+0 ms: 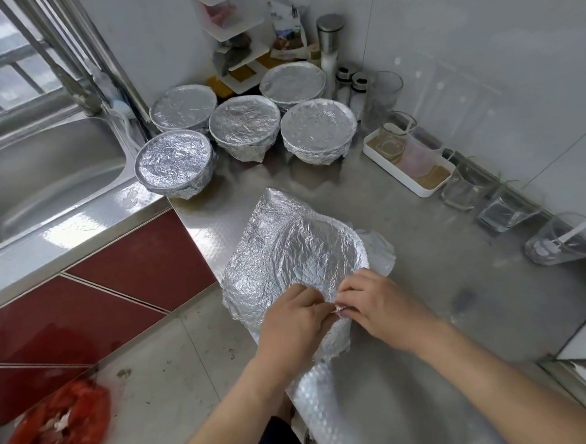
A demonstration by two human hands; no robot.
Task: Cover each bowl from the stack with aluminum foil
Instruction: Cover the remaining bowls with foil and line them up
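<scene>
A crinkled sheet of aluminum foil (286, 249) lies draped over a bowl near the front edge of the steel counter; the bowl itself is hidden under it. My left hand (291, 321) and my right hand (382, 305) meet at the near side of the bowl, and both pinch the foil's edge there between fingers and thumb. At the back of the counter stand several foil-covered bowls (244, 122), set close together in two rows.
A steel sink (41, 175) lies to the left. A white tray with glasses (408, 160), jars and a corner shelf line the back and right wall. Clear containers (560, 239) stand at right. A red bag (57, 428) lies on the floor.
</scene>
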